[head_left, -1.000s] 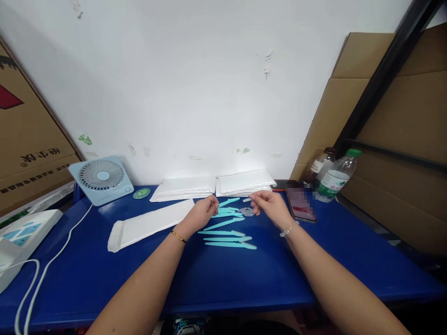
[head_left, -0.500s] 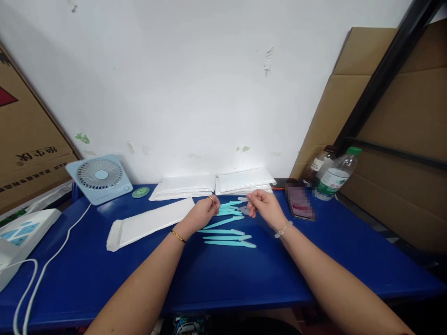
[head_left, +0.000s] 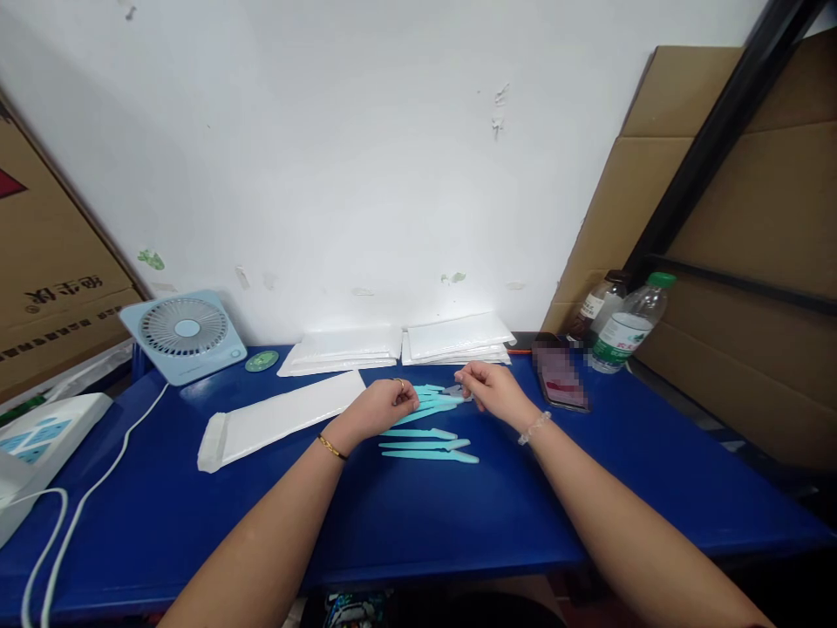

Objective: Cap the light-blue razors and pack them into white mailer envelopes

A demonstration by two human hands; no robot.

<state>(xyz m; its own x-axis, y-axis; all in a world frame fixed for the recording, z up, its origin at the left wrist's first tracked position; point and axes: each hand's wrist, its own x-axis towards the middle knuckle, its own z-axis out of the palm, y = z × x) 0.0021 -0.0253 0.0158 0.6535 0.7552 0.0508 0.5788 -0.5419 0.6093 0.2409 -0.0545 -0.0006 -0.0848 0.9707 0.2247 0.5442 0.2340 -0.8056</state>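
Observation:
My left hand [head_left: 381, 406] is closed, thumb and fingers pinched at the handle end of a turquoise eyebrow razor [head_left: 439, 406]. A bunch of similar razors overlaps just beyond those fingertips, so the exact grip is partly hidden. Across from it, my right hand [head_left: 495, 390] is also closed in a pinch by the pale blade ends [head_left: 453, 392]; whatever lies between its fingertips is too small to make out. Nearer to me, several loose eyebrow razors [head_left: 428, 455] lie roughly side by side on the blue table [head_left: 451, 523], blade ends to the right.
A white padded envelope [head_left: 288, 419] lies left of my hands. Two stacks of envelopes [head_left: 343, 343] rest against the wall. At left are a small fan [head_left: 187, 336], a green disc [head_left: 261, 360] and a power strip [head_left: 45, 445]; at right, a phone [head_left: 561, 377] and bottles [head_left: 624, 336].
My left hand has moved slightly right and toward me. A razor that lay apart below the bunch now sits up against it. My right hand has shifted slightly left.

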